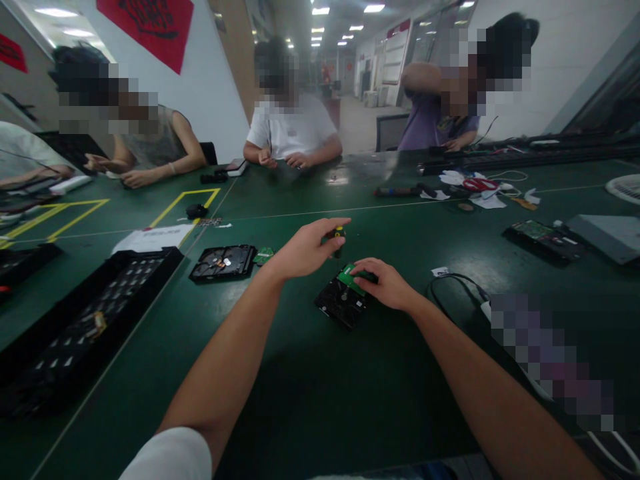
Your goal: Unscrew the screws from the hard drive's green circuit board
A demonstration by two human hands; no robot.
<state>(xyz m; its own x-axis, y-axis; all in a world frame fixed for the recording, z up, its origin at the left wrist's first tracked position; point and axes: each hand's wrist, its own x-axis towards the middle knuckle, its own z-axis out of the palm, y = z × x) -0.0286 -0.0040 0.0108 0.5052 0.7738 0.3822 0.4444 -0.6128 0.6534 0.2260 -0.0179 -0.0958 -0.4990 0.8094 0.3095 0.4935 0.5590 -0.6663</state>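
Observation:
My left hand (311,248) is closed around the black and yellow handle of a screwdriver (339,235). It stands upright over the far end of a hard disk drive (341,303), its tip too small to make out. A green circuit board (349,275) lies on the drive's upturned underside. From the right, my right hand (384,283) grips the drive's far right side, its fingertips touching the board. Something dark shows under those fingers, partly hidden. To the left, another hard disk drive (223,263) rests beside a small green circuit board (263,255).
A long black tray (150,267) with small parts lies at left. At right are a drive with a green board (543,239), a grey box (607,235) and a cable (440,283). Three people sit across the green table (320,413); another is partly visible at far left.

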